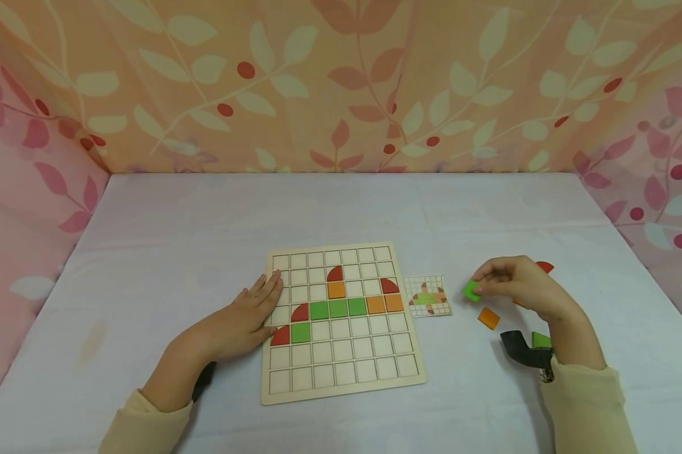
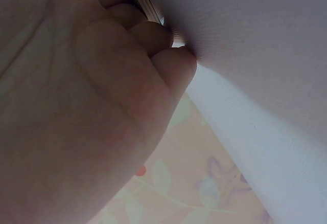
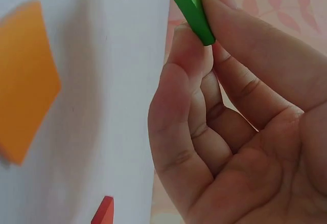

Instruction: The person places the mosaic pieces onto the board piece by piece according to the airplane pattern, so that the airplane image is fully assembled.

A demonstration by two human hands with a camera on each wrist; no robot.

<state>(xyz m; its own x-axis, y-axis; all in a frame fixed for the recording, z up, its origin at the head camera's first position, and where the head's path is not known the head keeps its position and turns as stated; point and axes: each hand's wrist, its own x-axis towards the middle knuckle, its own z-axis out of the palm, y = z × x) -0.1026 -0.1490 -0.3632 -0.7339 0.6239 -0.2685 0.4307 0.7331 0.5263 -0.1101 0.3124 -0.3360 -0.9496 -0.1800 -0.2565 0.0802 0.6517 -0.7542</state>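
My right hand (image 1: 513, 284) pinches a green square tile (image 1: 471, 291) between thumb and fingers, right of the pattern card (image 1: 428, 296). The right wrist view shows this green tile (image 3: 193, 9) held off the table. My left hand (image 1: 241, 318) rests with fingers extended on the left edge of the wooden grid board (image 1: 346, 372). In the left wrist view, the fingers of the left hand (image 2: 102, 81) meet the board's edge. Green tiles (image 1: 337, 308), orange squares (image 1: 376, 304) and red quarter-circles (image 1: 335, 273) sit in the board's cells.
Near the right hand lie a loose orange square (image 1: 489, 318), a red piece (image 1: 544, 267) and a green piece (image 1: 540, 340), partly hidden by the arm and black wrist strap (image 1: 525, 350). A white cloth (image 1: 204, 208) covers the table; patterned curtains (image 1: 341, 82) stand behind it.
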